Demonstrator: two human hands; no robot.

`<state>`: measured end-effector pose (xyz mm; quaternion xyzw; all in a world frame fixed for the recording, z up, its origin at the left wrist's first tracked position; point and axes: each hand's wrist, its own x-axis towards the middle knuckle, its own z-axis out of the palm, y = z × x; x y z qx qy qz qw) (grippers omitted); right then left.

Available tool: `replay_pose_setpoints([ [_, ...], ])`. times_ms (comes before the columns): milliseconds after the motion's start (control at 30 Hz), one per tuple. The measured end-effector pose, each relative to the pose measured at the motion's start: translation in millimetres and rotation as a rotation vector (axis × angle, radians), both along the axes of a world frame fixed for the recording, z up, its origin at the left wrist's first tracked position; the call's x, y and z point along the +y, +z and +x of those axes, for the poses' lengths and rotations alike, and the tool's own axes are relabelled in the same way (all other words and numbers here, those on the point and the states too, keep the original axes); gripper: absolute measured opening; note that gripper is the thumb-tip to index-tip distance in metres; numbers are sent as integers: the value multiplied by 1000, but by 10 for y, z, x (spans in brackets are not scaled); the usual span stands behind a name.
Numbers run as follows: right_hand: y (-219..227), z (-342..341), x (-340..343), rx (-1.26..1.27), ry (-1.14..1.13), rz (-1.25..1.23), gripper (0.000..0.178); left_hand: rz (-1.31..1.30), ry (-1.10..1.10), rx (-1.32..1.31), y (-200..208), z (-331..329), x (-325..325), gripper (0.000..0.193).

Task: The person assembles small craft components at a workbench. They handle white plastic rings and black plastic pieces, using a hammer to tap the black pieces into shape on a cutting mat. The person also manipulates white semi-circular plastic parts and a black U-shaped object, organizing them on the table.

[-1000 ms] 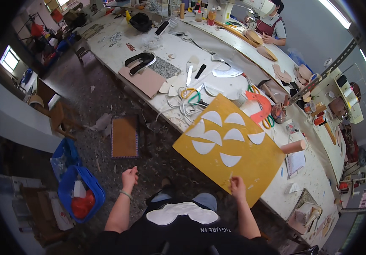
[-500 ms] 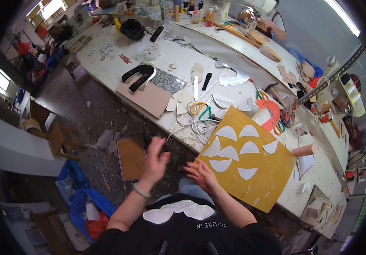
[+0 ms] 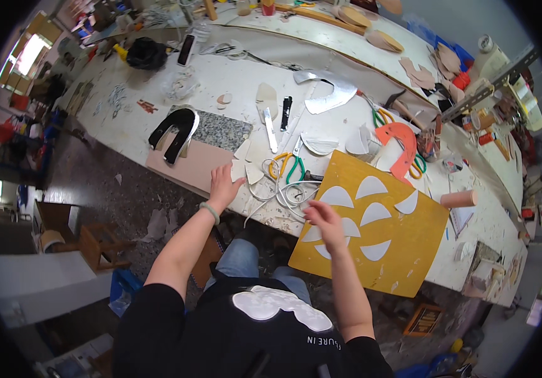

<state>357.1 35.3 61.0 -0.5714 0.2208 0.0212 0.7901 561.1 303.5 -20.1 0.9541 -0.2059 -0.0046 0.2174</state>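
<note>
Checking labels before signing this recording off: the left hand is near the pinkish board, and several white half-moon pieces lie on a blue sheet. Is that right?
Not quite: the sheet under the white half-moon pieces is yellow, not blue, as the head view shows. The left hand is near the pinkish board.

Across the front of your black T-shirt [image 3: 233,343], just beside a large white patch [image 3: 282,307], runs one short line of white capital letters [image 3: 324,341]. It appears upside down in the head view, and its end on your right is harder to make out. Low down on your right, a brown-framed panel [image 3: 423,320] carries golden marks, too small to read.
</note>
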Motion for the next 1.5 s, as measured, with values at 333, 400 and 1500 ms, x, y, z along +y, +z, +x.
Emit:
replay_pose_setpoints([
  [333, -1065, 1633, 1431, -2, 227, -1308, 73, -95, -94, 90, -530, 816, -239, 50],
  [400, -1165, 1710, 1397, 18, 237, -1281, 74, -254, -65, 256, -473, 806, -282, 31],
  [1500, -1082, 2001, 338, 239, -109, -777, 25, -1206, 386, 1133, 865, 956, 933, 28],
])
